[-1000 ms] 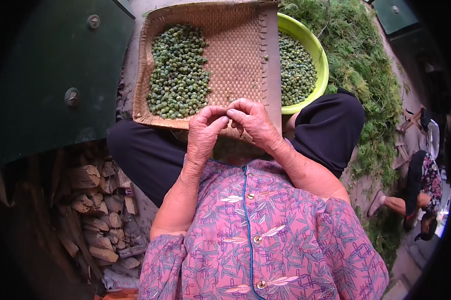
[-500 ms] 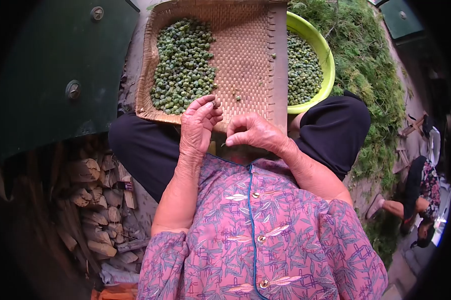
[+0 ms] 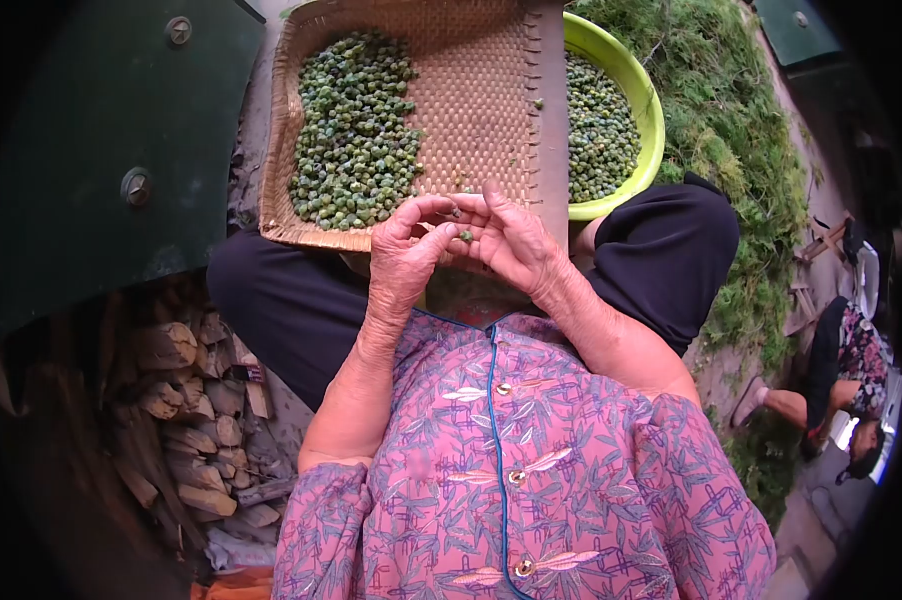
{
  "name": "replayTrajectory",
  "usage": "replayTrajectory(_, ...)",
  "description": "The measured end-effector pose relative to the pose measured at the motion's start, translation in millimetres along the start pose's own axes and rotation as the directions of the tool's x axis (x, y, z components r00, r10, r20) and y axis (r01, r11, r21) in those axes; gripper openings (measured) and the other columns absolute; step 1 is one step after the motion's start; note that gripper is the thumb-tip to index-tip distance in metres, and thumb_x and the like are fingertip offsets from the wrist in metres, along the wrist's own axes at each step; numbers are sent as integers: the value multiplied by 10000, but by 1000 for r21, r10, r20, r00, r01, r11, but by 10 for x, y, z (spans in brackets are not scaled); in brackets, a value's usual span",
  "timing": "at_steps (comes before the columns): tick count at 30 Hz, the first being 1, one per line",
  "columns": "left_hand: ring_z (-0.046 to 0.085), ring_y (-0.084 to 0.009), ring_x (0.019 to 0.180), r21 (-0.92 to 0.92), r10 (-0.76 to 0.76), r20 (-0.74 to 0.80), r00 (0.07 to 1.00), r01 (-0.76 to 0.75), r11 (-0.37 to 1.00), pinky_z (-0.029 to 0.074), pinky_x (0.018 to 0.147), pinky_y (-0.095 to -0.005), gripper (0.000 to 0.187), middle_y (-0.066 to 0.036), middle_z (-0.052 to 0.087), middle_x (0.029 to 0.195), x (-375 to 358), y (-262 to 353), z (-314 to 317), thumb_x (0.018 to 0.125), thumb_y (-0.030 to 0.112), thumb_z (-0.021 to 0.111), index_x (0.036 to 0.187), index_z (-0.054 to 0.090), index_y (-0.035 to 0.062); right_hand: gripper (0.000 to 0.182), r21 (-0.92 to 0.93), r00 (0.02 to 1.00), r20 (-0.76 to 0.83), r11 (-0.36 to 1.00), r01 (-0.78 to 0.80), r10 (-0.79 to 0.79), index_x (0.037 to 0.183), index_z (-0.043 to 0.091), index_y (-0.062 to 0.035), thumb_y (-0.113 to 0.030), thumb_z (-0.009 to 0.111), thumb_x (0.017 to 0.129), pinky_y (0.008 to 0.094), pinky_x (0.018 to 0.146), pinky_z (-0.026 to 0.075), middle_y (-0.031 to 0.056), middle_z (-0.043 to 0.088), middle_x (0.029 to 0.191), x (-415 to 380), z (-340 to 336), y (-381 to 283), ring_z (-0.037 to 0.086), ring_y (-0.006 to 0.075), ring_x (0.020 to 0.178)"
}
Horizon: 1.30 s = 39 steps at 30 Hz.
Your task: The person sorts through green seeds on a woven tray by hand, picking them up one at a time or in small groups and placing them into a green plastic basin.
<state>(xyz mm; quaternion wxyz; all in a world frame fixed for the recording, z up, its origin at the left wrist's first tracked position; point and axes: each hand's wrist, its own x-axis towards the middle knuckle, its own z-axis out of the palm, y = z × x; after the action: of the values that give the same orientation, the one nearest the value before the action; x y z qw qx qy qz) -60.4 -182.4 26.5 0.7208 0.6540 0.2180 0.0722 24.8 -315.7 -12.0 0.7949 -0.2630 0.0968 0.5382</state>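
Observation:
My left hand is closed, with thumb and forefinger pinched towards the right hand; a tiny dark bit shows at the fingertips, too small to name. Against it, my right hand is turned palm up with a small green fruit resting on its fingers. Both hands are over the near edge of a woven basket tray. Many green fruits are heaped on the tray's left side.
A lime-green basin of similar green fruits stands right of the tray. Cut green branches lie beyond it. Split firewood is stacked at lower left, below a dark green panel. Another person is at far right.
My hands have come together. The right hand has turned from a downward pinch to palm up, and a green fruit now shows on it. The left hand has moved slightly lower.

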Motion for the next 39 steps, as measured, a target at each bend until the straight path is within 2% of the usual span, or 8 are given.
replayTrajectory(7, 597, -110, 880, -54, 35, -105, 994, -41, 998, 478, 788, -237, 171, -63, 649, 941, 119, 45, 54, 829, -7, 586, 995, 616, -28, 500, -19, 995, -65, 997, 80, -81, 1126, 533, 38, -416, 456, 932, 396, 859, 479, 141, 590, 1059, -48, -127, -189, 573, 258, 976)
replayTrajectory(12, 585, -88, 806, 280, -43, -35, 998, 51, 959, 466, 675, -232, 196, -32, 653, 905, 392, -109, 26, 827, 69, 599, 1007, 632, -3, 521, -23, 895, -243, 924, 382, -375, 1186, 431, 72, -366, 514, 915, 408, 875, 479, 157, 541, 1035, -194, -283, -678, 559, 274, 970)
replayTrajectory(15, 620, -138, 769, 536, 10, 34, 999, -27, 844, 489, 677, -276, 223, -76, 672, 851, 593, -268, 29, 791, 99, 622, 988, 639, -5, 650, 161, 742, -341, 742, 650, -576, 1276, 234, 110, -334, 532, 906, 437, 982, 410, 239, 404, 1200, -276, -428, -985, 458, 343, 1109)
replayTrajectory(17, 645, -201, 788, 771, 20, 108, 994, -96, 630, 497, 707, -301, 250, -124, 672, 841, 731, -384, 45, 767, 133, 634, 986, 642, 14, 647, 270, 698, -439, 658, 703, -566, 1265, 222, 137, -312, 526, 913, 442, 987, 401, 276, 379, 1250, -374, -511, -1142, 437, 360, 1140)
replayTrajectory(21, 615, -368, 876, 885, -35, 75, 997, -50, 463, 482, 778, -430, 257, -193, 647, 901, 842, -402, 244, 743, 163, 630, 967, 631, 38, 661, 297, 754, -388, 702, 647, -530, 1259, 228, 115, -331, 555, 898, 453, 945, 438, 269, 417, 1169, -424, -686, -1184, 487, 337, 1069)
replayTrajectory(26, 542, -421, 966, 915, -53, 72, 996, -45, 401, 464, 822, -453, 408, -257, 511, 1054, 923, -568, 336, 713, 264, 711, 960, 522, 0, 299, 293, 800, -299, 748, 596, -520, 1028, 499, 51, -220, 547, 911, 432, 871, 487, 179, 571, 995, -363, -725, -1077, 574, 302, 952)
replayTrajectory(33, 559, -392, 860, 923, 55, 92, 994, -106, 370, 449, 795, -440, 187, -249, 582, 862, 957, -758, 330, 709, 112, 601, 828, 593, -31, 201, 83, 761, -377, 799, 596, -528, 1054, 545, 6, -139, 529, 915, 361, 746, 529, 106, 603, 922, -496, -383, -1176, 605, 227, 853)
replayTrajectory(39, 599, -353, 743, 934, 170, 124, 978, -173, 312, 486, 717, -413, 153, -210, 610, 790, 998, -794, 346, 697, 63, 568, 816, 610, -23, 208, -156, 721, -240, 758, 633, -651, 1069, 520, 14, -112, 538, 904, 312, 667, 532, 91, 595, 874, -585, -71, -1695, 609, 194, 763)
